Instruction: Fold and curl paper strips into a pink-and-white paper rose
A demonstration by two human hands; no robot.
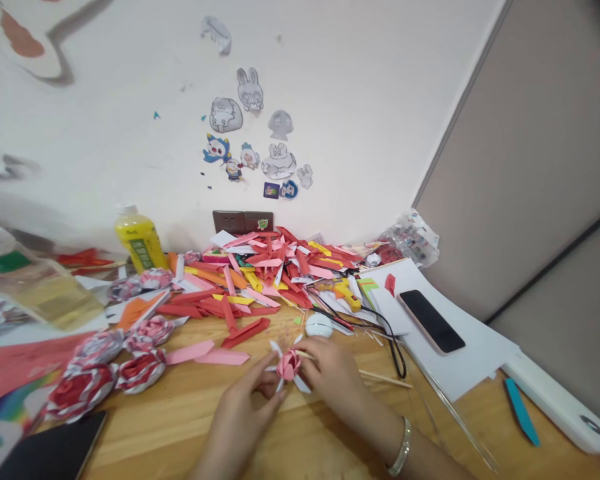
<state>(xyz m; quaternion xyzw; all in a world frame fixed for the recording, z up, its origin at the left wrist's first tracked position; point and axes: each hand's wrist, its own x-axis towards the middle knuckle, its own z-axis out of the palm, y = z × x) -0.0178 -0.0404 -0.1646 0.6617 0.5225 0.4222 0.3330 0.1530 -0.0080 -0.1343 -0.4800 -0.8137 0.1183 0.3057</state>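
A small folded paper flower [289, 365], pink in the middle with white strips sticking out around it, is held just above the wooden table. My left hand [247, 410] pinches its left and lower side between thumb and fingers. My right hand [333, 373] is closed on a thin wooden stick [307, 355], whose tip touches the flower's upper right. A length of pale stick [387, 379] shows beyond my right hand, apparently the same one. The right fingertips are partly hidden, and a bracelet [402, 447] circles that wrist. Just behind the hands sits a white rounded object [319, 325].
Red, pink and yellow folded paper strips [280, 263] pile against the wall. Finished paper flowers [140, 370] lie at left near a yellow drink bottle [140, 240]. A yellow glue gun [347, 293] with a black cord, phone [431, 321] and turquoise blade-shaped tool [521, 410] are right.
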